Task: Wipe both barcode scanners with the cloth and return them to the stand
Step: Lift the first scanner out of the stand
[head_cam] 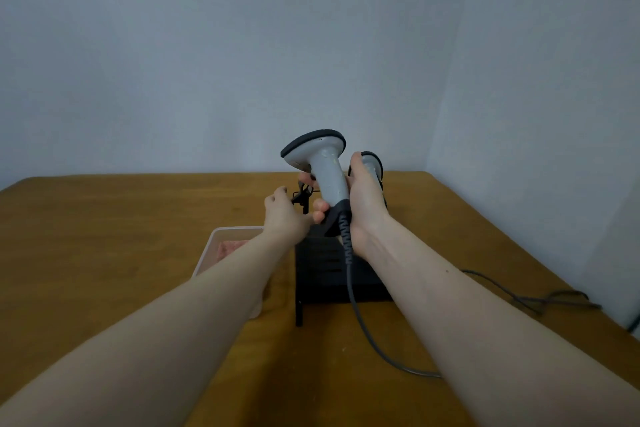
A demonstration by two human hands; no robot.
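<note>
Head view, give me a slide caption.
Right hand grips a grey barcode scanner above the black stand.

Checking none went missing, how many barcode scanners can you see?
2. One grey barcode scanner is held up in the right hand; the second scanner sits behind that hand, mostly hidden.

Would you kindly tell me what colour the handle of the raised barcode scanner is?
Light grey, with a dark base; the barcode scanner shows in the head view.

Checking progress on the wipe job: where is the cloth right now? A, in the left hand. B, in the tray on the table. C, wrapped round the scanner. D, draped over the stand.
B: the pink cloth lies in the tray, left of the stand.
</note>
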